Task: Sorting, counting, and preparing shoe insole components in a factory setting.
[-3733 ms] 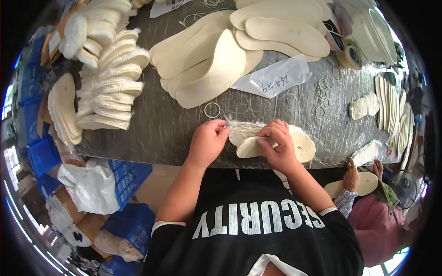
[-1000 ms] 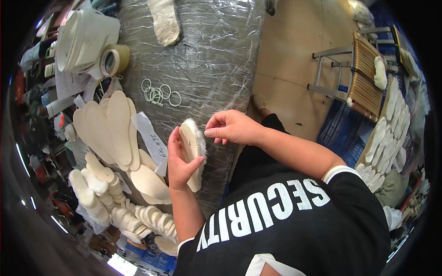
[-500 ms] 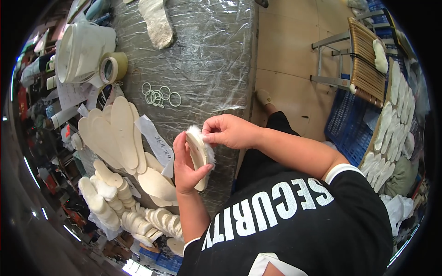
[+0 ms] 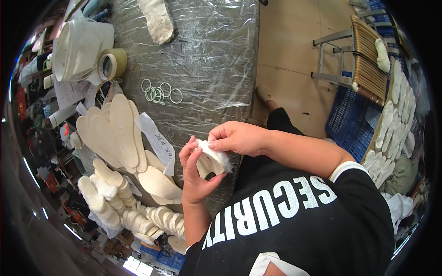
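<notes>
Between my two hands is a cream insole (image 4: 214, 162) with white fluffy fleece along its edge, bent into a curve. My left hand (image 4: 195, 177) grips it from the left, thumb at the lower end and fingers at the upper end. Pinched at the top of the fleece edge is my right hand (image 4: 232, 139), thumb and fingers pressed together. Left of my hands, several flat cream insoles (image 4: 120, 131) lie fanned out, a white paper strip with handwriting (image 4: 155, 140) beside them.
Stacked insole pieces (image 4: 113, 184) fill the lower left. Pale rubber rings (image 4: 159, 92), a tape roll (image 4: 112, 64) and a white bucket (image 4: 83, 50) stand on the plastic-covered table (image 4: 212, 55). One fleecy insole (image 4: 157, 20) lies at the far end. To the right is a woven stool (image 4: 368, 60).
Both hands have shifted slightly right and down with the insole. It is now turned and bent more sharply, and the right fingers have closed in on its upper edge.
</notes>
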